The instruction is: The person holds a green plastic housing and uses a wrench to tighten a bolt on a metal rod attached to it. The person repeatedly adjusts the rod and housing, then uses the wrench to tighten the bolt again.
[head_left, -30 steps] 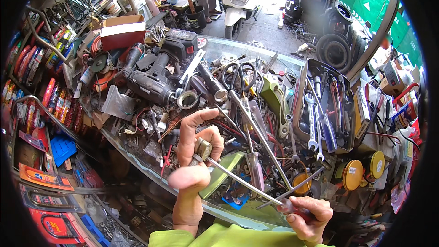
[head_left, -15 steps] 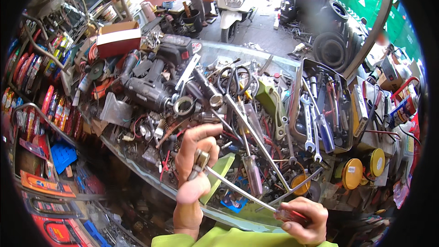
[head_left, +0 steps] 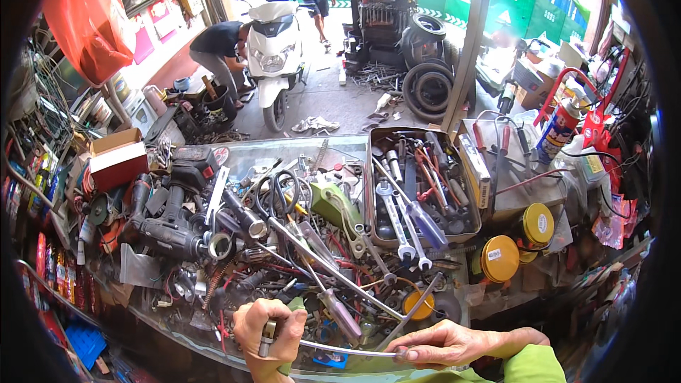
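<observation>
The left hand (head_left: 266,333) is curled closed around a small metal fitting (head_left: 268,338), with the thumb and forefinger pinching it just over the front edge of the desk (head_left: 277,147). The right hand (head_left: 450,346) is held narrow, its fingers nearly straight and pressed together over the handle end of a long screwdriver (head_left: 351,350), whose bare shaft runs across to the left hand. The fingers cover that end, so I cannot tell whether the tip sits in the fitting or only beside it. As the shaft points straight at the left hand, a slip under pressure could drive the tip into the palm or fingers. The fitting is small and held by a short pinch, so a twist could pop it loose, and among the loose parts below it would be hard to find. Just beyond the shaft lie a T-handle wrench (head_left: 333,269) and a purple-handled screwdriver (head_left: 340,315); a wide swing of the right hand could knock the wrench's crossbar, most likely because it lies so near, and shift the pile around it.
</observation>
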Demonstrator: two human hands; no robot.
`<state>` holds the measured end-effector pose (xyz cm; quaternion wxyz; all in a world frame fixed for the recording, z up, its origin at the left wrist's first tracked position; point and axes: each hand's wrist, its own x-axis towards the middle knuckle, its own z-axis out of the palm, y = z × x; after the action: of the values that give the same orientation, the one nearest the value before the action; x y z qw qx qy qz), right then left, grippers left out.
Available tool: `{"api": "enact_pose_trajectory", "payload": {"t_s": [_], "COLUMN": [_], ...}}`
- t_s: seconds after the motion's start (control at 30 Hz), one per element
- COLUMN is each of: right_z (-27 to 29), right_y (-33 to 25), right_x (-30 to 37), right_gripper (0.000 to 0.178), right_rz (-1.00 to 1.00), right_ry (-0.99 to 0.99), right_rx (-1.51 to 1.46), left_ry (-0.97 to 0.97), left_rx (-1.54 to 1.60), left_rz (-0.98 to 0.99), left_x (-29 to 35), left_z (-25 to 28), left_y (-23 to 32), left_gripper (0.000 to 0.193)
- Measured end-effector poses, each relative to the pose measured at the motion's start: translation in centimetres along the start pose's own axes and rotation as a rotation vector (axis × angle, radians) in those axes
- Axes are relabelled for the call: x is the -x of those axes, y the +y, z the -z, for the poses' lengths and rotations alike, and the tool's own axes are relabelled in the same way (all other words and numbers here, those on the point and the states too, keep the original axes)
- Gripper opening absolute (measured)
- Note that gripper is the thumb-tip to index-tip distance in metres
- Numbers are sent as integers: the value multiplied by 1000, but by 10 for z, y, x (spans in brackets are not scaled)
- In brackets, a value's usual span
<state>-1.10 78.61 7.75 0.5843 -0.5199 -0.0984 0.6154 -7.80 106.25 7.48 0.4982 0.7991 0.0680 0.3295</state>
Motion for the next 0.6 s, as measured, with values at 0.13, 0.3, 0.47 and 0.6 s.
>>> {"api": "enact_pose_trajectory", "payload": {"t_s": [0.13, 0.3, 0.47, 0.6], "right_z": [0, -3, 7, 23], "right_y": [0, -13, -2, -21], "right_x": [0, 1, 0, 11], "right_gripper": [39, 38, 38, 47], "right_rz": [166, 173, 241, -68], "right_ry": [3, -13, -23, -83], "right_rx": [265, 501, 397, 318], "left_ry": [2, 3, -36, -73], "left_rx": [-11, 34, 23, -31], "left_rz": [17, 72, 8, -253], "left_x": [1, 0, -2, -8], "left_z": [1, 3, -1, -13], "left_y": [3, 9, 6, 10], "left_gripper": [23, 21, 22, 25]}}
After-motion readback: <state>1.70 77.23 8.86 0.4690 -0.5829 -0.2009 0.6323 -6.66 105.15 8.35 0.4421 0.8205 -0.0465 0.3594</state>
